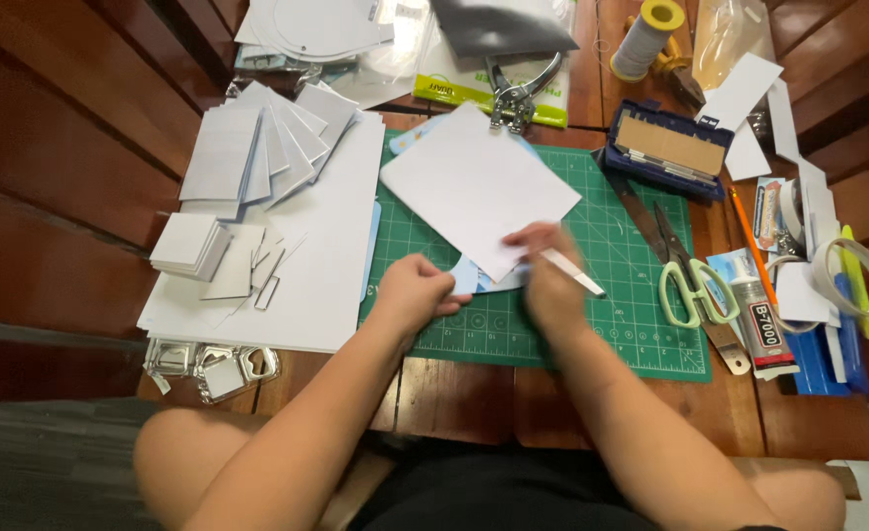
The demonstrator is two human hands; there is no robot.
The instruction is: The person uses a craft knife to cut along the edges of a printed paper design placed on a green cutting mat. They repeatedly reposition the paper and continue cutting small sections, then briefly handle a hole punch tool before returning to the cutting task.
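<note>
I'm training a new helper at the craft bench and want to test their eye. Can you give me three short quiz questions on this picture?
1. True or false: the green-handled scissors lie on the right part of the green cutting mat, untouched.
2. Which hand holds the slim white tool? A) left hand B) right hand C) neither
3. Fill in: the white sheet under the hands lies on the ____.

Key
1. True.
2. B: the right hand grips it, though the hand is blurred; the left hand presses on the light blue card beside it.
3. Cutting mat.
</note>
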